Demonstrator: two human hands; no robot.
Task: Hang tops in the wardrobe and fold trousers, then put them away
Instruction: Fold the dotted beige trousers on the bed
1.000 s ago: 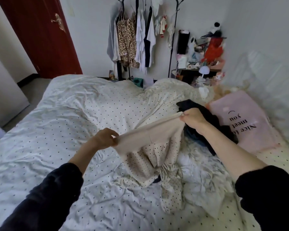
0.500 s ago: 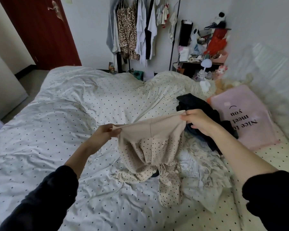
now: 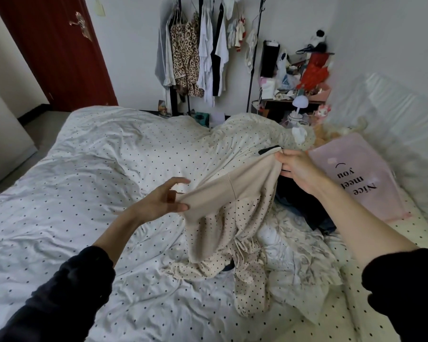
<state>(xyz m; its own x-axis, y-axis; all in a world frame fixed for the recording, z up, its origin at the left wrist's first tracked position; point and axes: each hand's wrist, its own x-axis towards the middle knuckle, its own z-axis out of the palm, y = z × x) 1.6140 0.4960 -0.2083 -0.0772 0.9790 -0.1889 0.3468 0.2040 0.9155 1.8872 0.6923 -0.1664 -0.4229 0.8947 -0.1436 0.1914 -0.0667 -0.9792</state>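
Beige polka-dot trousers [image 3: 232, 218] with a plain beige waistband hang over the bed [image 3: 97, 169], their legs crumpled on the spotted duvet. My left hand [image 3: 163, 198] holds the waistband's left end between the thumb and curled fingers, with the index finger stretched out above. The right end is pinched by my right hand [image 3: 297, 169], which is higher and farther back. A dark pile of clothes [image 3: 304, 211] lies under my right forearm, partly hidden. Tops hang on a black clothes rack [image 3: 195, 58] beyond the bed.
A pink pillow [image 3: 361, 176] with black lettering lies at the right against a white wall. A cluttered side table [image 3: 297, 95] with a small lamp stands behind the bed. A dark red door [image 3: 52, 50] is at the back left.
Both hands lifted the waistband and pulled it wider, the right hand going up and to the right. My left index finger has straightened away from the fabric.
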